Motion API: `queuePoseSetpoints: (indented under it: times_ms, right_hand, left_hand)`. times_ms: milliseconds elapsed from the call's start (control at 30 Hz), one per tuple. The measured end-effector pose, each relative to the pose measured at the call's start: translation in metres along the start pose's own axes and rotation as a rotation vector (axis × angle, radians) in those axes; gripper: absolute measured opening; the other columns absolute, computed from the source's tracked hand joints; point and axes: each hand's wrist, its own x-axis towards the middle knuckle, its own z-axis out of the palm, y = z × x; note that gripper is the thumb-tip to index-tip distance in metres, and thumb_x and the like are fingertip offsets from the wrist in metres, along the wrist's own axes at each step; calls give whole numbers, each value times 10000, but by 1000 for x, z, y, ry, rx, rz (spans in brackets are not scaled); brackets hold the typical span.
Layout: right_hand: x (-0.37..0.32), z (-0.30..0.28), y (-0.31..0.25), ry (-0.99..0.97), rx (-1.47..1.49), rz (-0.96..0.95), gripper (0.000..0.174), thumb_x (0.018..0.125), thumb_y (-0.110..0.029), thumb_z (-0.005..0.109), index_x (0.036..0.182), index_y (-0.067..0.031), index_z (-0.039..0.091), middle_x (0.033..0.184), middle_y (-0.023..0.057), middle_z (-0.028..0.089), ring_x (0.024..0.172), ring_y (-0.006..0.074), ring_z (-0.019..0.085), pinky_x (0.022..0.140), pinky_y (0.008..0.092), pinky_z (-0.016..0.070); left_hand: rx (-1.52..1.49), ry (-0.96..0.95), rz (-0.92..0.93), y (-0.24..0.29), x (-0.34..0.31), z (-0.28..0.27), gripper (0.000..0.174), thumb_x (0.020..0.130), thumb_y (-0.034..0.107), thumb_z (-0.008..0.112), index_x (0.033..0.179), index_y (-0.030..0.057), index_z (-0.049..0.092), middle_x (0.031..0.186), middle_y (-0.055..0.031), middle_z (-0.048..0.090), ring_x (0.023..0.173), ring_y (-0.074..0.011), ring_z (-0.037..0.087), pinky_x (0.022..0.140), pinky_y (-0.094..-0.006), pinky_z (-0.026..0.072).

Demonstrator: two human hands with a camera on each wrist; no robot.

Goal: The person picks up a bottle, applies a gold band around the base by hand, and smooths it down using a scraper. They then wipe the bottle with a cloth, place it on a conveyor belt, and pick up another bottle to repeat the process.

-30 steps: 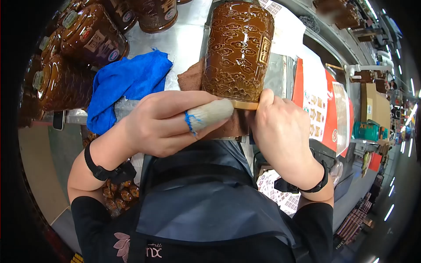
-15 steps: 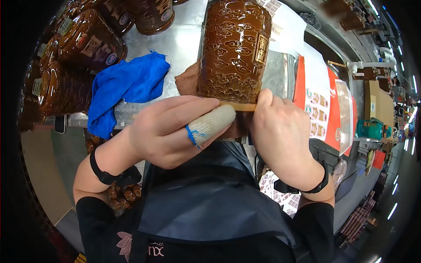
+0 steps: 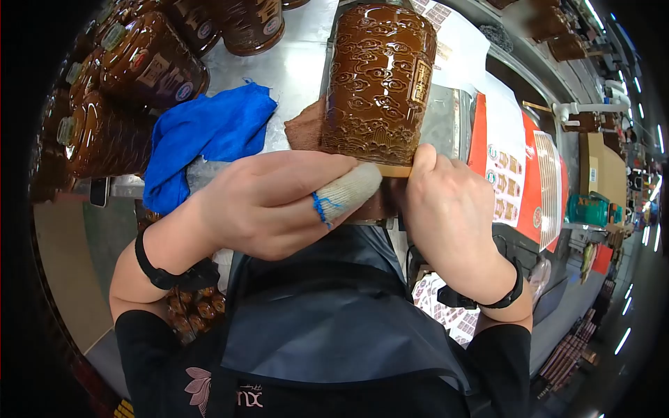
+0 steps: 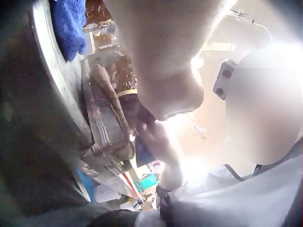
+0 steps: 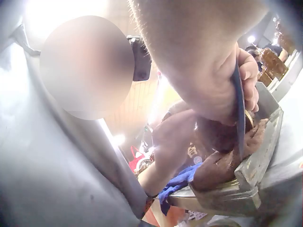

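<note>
Since it's the biggest thing around, metal table: silvery, spread out around 12 o'clock in the head view, shiny in spots.
Jar crowd: a bunch of glossy brown jars packed together at about 10 o'clock, gold lettering and round emblems on some.
Big jar: lying on its side up at 12 o'clock, one end pointing at the person, raised cloud-like swirls all over, brown cloth under it and poking out at its 8 o'clock.
Red sheet: over at about 2 o'clock, white label sheet lying partly across it.
Blue cloth: crumpled, well to the jar's 8 o'clock, hanging off the table edge.
Left hand: at the jar's 7 o'clock, fingers bent toward the near end; thumb's hidden, so can't tell if it's gripping or just pressing.
Right hand: at the jar's 5 o'clock, fingers curled in tight, pinching the band's end.
Tan band: around the jar's near end, between both hands.
Finger sleeve: off-white knit, frayed blue edge, on a left finger.
</note>
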Motion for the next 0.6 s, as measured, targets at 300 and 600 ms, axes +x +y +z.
queuePoseSetpoints:
  times_ms: [300,600]
  right_hand:
    - [-1,-3,2,-12,3,-5,109,789,-60,613,761,-52,508,623,99,584,581,247,633,485,362,505]
    - [2,-7,0,-34,-37,-15,104,793,-56,608,768,-41,508,621,102,579,583,256,631,488,372,503]
  left_hand:
    - [-39,43,42,3,11,4,287,666,-38,787,951,-53,754,1093,-121,707,970,-276,714,775,-353,647]
    - [28,104,-36,6,6,7,321,652,-52,774,971,-17,771,1105,-97,717,990,-280,713,804,-348,630]
